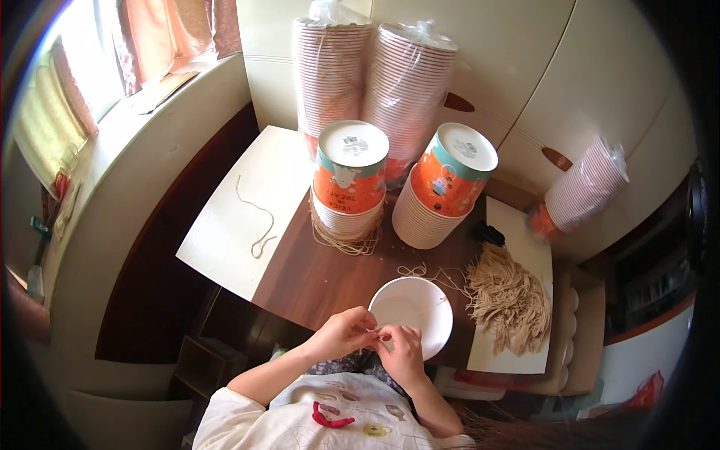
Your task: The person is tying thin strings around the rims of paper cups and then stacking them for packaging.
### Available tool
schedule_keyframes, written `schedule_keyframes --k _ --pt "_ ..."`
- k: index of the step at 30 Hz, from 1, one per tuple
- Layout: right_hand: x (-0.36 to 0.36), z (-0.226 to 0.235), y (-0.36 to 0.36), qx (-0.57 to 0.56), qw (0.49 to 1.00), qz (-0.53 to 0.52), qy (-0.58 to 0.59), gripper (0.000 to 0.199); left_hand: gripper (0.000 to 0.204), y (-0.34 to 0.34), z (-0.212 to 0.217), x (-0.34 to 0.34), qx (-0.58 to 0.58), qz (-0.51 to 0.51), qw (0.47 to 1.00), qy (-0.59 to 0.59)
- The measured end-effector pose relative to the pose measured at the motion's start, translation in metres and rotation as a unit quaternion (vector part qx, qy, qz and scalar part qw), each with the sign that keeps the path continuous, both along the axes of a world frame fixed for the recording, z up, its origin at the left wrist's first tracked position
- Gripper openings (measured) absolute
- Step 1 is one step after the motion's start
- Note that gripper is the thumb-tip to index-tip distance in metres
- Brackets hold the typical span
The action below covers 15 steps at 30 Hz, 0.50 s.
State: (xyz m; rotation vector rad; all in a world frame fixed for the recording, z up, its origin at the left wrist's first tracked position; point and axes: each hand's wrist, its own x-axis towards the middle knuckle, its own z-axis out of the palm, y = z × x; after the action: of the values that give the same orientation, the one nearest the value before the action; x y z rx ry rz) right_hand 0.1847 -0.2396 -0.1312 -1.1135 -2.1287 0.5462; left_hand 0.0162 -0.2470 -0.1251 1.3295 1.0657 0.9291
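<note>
My left hand and my right hand meet at the near left rim of a white paper bucket, fingertips pinched together. Between them is a small pale bit that looks like the end of a thin beige string; the fingers hide most of it. The bucket stands mouth up at the table's near edge, in front of my lap. A piece of string shows against its inner right wall. Just beyond the bucket, loose loops of beige string lie on the dark wood table.
Two stacks of upturned orange and teal paper buckets stand mid-table, string coiled under the left one. Behind are tall bagged bucket stacks. A beige string bundle lies right, near a black object. One string lies left.
</note>
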Motion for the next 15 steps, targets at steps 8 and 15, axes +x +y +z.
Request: schedule_keyframes --k 8,15 --pt "0.001 0.001 -0.003 0.042 0.999 -0.001 0.030 0.023 0.023 -0.006 -0.001 -0.003 0.009 0.053 0.998 -0.010" --pt "0.002 -0.005 0.001 -0.118 0.985 -0.004 0.123 0.025 0.018 -0.016 -0.021 -0.011 -0.032 0.070 0.997 0.002"
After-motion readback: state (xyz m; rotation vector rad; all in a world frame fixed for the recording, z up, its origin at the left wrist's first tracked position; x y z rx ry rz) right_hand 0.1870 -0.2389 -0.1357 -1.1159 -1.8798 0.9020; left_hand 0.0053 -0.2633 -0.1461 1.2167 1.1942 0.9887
